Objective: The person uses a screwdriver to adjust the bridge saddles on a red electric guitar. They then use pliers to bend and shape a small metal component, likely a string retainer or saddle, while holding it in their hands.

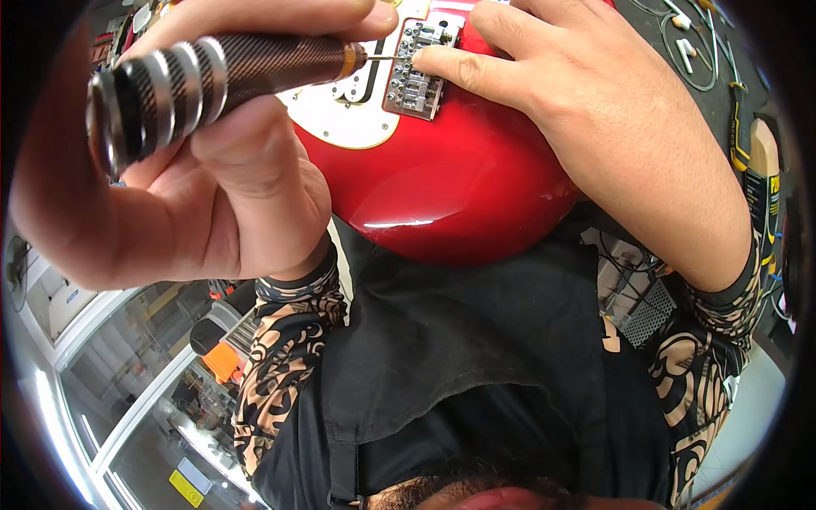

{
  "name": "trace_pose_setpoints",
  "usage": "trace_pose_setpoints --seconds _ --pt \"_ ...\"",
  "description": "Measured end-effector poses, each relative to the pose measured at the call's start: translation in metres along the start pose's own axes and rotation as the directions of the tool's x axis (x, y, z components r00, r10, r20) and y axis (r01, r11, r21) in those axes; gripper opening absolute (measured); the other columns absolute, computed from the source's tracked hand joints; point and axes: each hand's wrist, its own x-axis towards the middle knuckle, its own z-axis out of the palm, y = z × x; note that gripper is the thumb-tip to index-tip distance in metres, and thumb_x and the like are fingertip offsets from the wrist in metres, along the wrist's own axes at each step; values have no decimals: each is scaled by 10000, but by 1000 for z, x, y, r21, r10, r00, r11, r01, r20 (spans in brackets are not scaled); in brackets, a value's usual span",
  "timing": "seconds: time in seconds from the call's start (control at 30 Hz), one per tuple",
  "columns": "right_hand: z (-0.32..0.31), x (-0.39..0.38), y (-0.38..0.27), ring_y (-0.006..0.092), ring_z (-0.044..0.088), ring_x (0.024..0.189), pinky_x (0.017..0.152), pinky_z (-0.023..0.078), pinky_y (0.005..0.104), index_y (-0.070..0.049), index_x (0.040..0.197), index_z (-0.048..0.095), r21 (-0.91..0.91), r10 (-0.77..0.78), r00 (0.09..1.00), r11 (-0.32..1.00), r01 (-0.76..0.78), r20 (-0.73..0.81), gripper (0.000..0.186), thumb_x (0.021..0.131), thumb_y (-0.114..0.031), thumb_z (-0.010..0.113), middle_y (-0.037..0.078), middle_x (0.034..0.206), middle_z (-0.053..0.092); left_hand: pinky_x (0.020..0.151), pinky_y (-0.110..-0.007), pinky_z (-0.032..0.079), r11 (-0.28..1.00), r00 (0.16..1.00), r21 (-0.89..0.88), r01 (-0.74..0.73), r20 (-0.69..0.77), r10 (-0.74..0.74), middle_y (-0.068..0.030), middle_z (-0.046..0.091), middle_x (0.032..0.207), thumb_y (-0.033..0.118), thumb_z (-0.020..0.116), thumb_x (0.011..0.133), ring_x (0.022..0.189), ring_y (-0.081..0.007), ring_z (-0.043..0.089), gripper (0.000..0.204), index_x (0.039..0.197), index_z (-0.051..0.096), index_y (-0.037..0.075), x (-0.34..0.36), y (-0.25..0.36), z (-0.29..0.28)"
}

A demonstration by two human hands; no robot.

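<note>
Gripping the driver point(280, 66) with my left hand point(242, 183), my unclenched right hand point(552, 59) touching the bridge point(417, 88), I could slip if I tilt, scratching the guitar point(459, 174).

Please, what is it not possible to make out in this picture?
In the head view:
Screwdriver: tip too small to tell what it touches.
Bridge: partly covered by the right hand.
Guitar: upper part cut off by the top edge.
</note>
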Motion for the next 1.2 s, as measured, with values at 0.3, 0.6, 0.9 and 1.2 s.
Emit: trace_pose_setpoints --seconds 0.3,0.6,0.9,1.2 --pt "2 5 1 273 590 1140 1007 505 378 -31 1446 644 14 -8 999 1000 9 -48 462 1000 -149 623 118 1202 659 658 -482 735 994 994 98 -40 102 30 -361 700 1114 79 700 1063 817 -421 783 696 1621 294 170 12 -8 -22" --pt "6 6 -1 274 592 1144 1012 504 379 -32 1450 644 7 -7 997 1000 7 -75 463 1003 -147 621 120 1202 661 679 -462 743 983 993 138 -120 14 119 -331 719 1094 12 771 1005 847 -376 778 765 1624 335 121 7 -13 -28" --pt "12 -7 0 275 594 1148 1017 503 381 -34 1454 644 11 -10 996 1000 11 -92 463 1005 -145 619 122 1203 662 681 -383 705 981 993 168 -100 74 88 -314 751 1042 75 803 1004 745 -326 775 715 1586 387 77 12 -8 -16" --pt "9 -3 1 276 596 1151 1022 502 382 -35 1458 643 16 -16 997 1000 17 -80 463 1008 -143 616 125 1203 664 676 -351 686 986 992 115 -120 -26 124 -273 747 956 201 785 1042 715 -280 752 630 1502 401 7 19 -10 -24"
